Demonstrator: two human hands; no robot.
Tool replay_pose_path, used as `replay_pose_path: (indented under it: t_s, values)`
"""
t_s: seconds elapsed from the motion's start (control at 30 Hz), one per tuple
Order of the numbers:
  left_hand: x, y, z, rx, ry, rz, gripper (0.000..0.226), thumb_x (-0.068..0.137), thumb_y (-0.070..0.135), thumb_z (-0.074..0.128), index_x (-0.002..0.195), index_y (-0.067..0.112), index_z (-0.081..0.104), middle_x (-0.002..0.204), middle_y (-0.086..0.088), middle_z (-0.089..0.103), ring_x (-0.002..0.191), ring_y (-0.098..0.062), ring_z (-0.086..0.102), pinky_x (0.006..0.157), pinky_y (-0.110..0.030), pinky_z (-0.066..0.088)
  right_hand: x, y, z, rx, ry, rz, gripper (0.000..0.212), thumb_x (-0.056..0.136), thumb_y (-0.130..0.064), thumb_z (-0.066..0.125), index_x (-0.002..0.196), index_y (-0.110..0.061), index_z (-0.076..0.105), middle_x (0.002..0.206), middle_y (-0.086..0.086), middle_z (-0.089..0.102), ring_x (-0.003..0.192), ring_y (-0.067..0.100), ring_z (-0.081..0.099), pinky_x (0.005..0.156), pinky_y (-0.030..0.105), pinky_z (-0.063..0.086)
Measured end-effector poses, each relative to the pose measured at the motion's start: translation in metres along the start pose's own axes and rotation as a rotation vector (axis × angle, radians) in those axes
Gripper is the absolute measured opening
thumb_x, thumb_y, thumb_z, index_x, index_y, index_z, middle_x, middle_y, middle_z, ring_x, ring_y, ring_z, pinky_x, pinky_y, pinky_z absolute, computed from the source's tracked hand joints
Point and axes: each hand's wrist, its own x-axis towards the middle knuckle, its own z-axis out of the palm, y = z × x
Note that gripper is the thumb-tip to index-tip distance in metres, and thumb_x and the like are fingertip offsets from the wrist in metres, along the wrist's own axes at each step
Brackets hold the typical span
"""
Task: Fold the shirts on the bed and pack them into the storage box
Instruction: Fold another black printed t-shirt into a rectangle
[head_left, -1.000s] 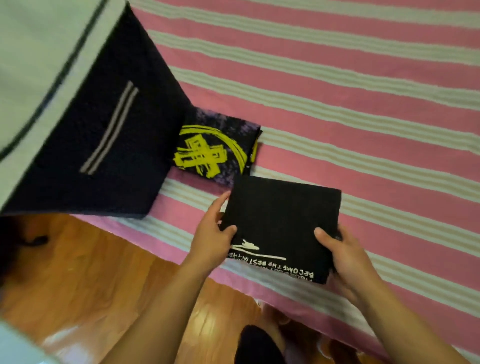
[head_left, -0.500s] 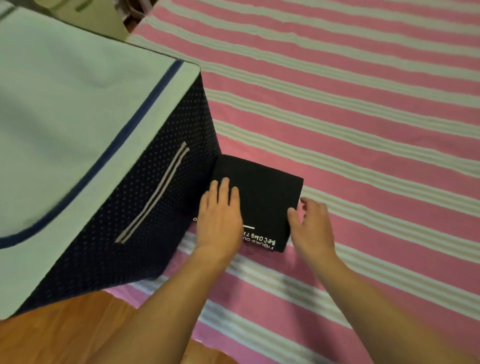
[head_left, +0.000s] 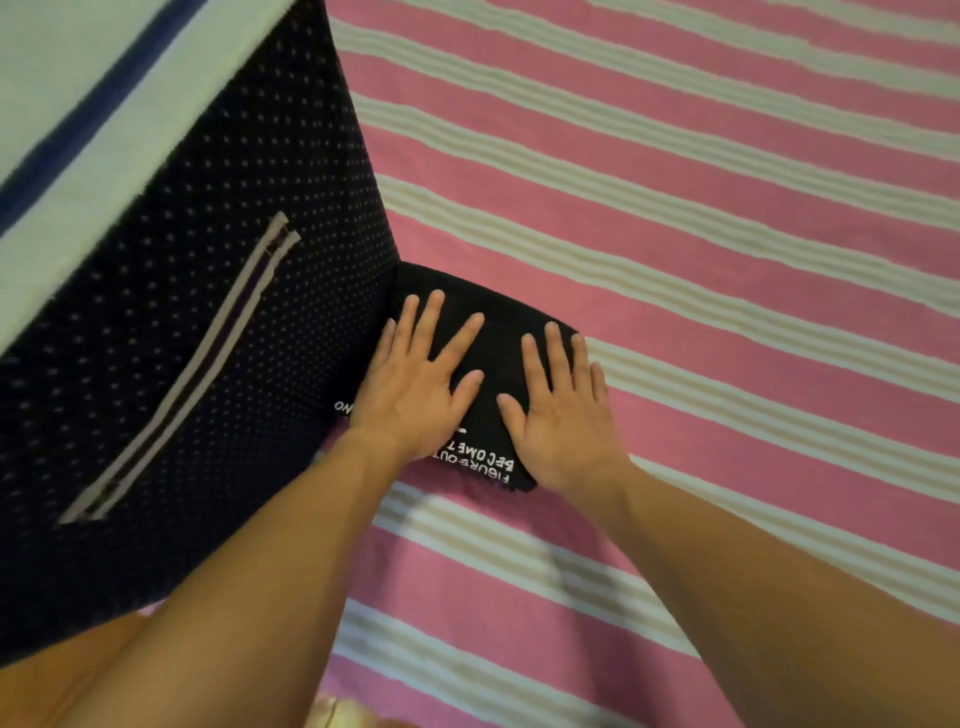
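Hands (head_left: 488, 400) cover shirt print (head_left: 480, 457); storage box (head_left: 218, 291) cropped.

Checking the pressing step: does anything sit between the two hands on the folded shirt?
Nothing but bare black shirt shows between the left hand and right hand, head view.

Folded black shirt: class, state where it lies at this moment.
In the head view the folded black shirt lies on the striped bed, against the storage box, under the flat left hand and right hand.

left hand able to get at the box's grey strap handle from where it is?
Probably yes. The left hand lies flat on the folded black shirt, right beside the storage box; the grey strap handle faces it with nothing between.
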Motion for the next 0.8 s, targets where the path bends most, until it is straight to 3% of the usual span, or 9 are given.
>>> replay_pose_path:
  t_s: [0.13,0.27,0.37,0.5,0.6,0.7,0.8]
  values:
    - [0.002,0.015,-0.027,0.084,-0.225,-0.097,0.064,0.104,0.057,0.013,0.158,0.039,-0.016,0.166,-0.011,-0.027,0.154,-0.033,-0.019,0.127,-0.050,-0.001,-0.007,0.000,-0.042,-0.016,-0.233,-0.022,0.075,0.102,-0.061,0.022,0.160,-0.026,-0.010,0.167,0.007,-0.018,0.153,0.032,-0.016,0.125,0.050,-0.002]
    - [-0.026,0.092,-0.091,0.163,-0.406,-0.345,0.076,0.103,0.038,0.037,0.161,0.026,-0.011,0.165,-0.020,-0.023,0.151,-0.045,-0.019,0.124,-0.055,-0.004,-0.108,0.028,-0.105,0.212,-0.289,0.056,0.068,0.105,-0.046,0.036,0.161,-0.027,0.002,0.167,0.013,0.005,0.154,0.032,0.004,0.125,0.045,0.008]
    - [-0.065,0.177,-0.133,-0.028,-0.421,-0.291,0.077,0.099,0.031,0.042,0.163,0.022,0.000,0.170,-0.015,-0.002,0.155,-0.041,-0.004,0.126,-0.052,0.005,-0.209,0.087,-0.148,0.397,-0.303,0.190,0.063,0.106,-0.037,0.040,0.161,-0.025,0.011,0.167,0.007,0.011,0.153,0.026,0.010,0.124,0.037,0.011]
    - [-0.109,0.305,-0.172,-0.165,-0.581,-0.120,0.068,0.099,0.029,0.045,0.161,0.017,0.019,0.155,-0.013,0.044,0.140,-0.034,0.042,0.112,-0.043,0.039,-0.324,0.209,-0.201,0.475,-0.209,0.457,0.057,0.102,-0.027,0.045,0.156,-0.021,0.029,0.161,0.004,0.029,0.142,0.026,0.037,0.113,0.032,0.033]
    - [-0.129,0.418,-0.203,-0.384,-0.563,-0.050,0.057,0.102,0.028,0.047,0.156,0.016,0.034,0.152,-0.011,0.050,0.134,-0.032,0.051,0.106,-0.039,0.044,-0.406,0.306,-0.238,0.495,-0.108,0.640,0.051,0.100,-0.022,0.043,0.151,-0.023,0.039,0.155,0.002,0.034,0.121,0.028,0.054,0.088,0.031,0.046]
    - [-0.151,0.528,-0.227,-0.702,-0.546,-0.043,0.036,0.104,0.022,0.050,0.139,0.016,0.057,0.131,-0.007,0.066,0.108,-0.025,0.065,0.089,-0.033,0.048,-0.469,0.390,-0.261,0.463,-0.002,0.701,0.040,0.102,-0.024,0.045,0.141,-0.019,0.051,0.144,0.009,0.048,0.118,0.031,0.055,0.085,0.033,0.045]
    - [-0.177,0.617,-0.237,-1.007,-0.658,-0.146,0.025,0.105,0.016,0.050,0.124,0.010,0.065,0.107,-0.009,0.074,0.091,-0.025,0.071,0.083,-0.039,0.054,-0.519,0.460,-0.257,0.458,0.019,0.714,0.026,0.103,-0.024,0.046,0.123,-0.014,0.059,0.130,0.011,0.057,0.109,0.031,0.057,0.085,0.038,0.048]
